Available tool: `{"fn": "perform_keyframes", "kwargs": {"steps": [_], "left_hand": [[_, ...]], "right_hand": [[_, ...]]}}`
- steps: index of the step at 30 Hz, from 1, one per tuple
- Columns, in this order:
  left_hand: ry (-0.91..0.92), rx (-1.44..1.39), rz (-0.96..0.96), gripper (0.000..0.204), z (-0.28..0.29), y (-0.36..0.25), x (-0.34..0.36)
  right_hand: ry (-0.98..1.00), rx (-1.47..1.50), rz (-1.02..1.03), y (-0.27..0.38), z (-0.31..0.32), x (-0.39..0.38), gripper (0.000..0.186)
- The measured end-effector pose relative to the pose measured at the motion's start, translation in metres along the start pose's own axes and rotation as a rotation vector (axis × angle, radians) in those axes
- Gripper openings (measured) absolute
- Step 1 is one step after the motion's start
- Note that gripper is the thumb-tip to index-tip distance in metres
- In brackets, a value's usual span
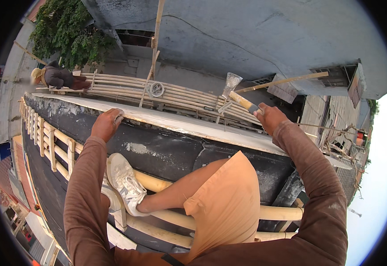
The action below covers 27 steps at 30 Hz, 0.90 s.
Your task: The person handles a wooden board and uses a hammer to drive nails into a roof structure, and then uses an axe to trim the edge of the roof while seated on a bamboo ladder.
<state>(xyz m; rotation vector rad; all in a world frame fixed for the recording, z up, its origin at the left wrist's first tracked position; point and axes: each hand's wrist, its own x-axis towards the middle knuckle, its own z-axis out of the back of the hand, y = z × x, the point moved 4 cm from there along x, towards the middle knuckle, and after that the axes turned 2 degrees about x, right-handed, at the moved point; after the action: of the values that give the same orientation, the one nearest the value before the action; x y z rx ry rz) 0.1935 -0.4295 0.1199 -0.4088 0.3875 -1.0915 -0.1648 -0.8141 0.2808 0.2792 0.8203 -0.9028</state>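
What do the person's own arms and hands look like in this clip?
Both arms wear long brown knit sleeves, dusty and pale-smudged, reaching the wrists. The left hand and right hand are bare: no gloves, and no rings or watch that show. The cuffs sit snug, the cloth wrinkled along the forearms.

wall ledge point(180, 122) ahead, bamboo poles point(171, 95) beyond

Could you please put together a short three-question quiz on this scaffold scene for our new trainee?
1. Which hand holds the hatchet?
2. True or false: the left hand rests on the pale top edge of the wall.
3. What does the white shoe stand on: a) a bamboo pole, b) a ladder, c) the ground?

Key: 1. The right hand. 2. True. 3. a.
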Motion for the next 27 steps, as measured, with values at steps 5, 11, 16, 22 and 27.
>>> {"fn": "perform_keyframes", "kwargs": {"steps": [5, 11, 16, 22, 27], "left_hand": [[-0.006, 0.003, -0.026, 0.017, 0.000, -0.007, 0.004], [-0.034, -0.008, -0.029, 0.016, 0.005, -0.010, 0.003], [-0.050, -0.026, -0.073, 0.014, 0.003, -0.010, 0.010], [-0.047, -0.035, -0.004, 0.014, 0.006, -0.012, 0.001], [-0.037, -0.038, -0.023, 0.015, 0.003, -0.011, 0.003]], "right_hand": [[0.056, -0.114, 0.004, -0.005, -0.020, -0.001, 0.048], [-0.241, 0.193, -0.017, -0.008, 0.007, -0.006, 0.051], [0.171, -0.201, 0.029, -0.006, -0.039, 0.004, 0.055], [-0.205, 0.231, 0.004, -0.023, 0.018, 0.014, 0.055], [-0.191, 0.193, -0.046, -0.040, 0.006, 0.013, 0.055]]}}
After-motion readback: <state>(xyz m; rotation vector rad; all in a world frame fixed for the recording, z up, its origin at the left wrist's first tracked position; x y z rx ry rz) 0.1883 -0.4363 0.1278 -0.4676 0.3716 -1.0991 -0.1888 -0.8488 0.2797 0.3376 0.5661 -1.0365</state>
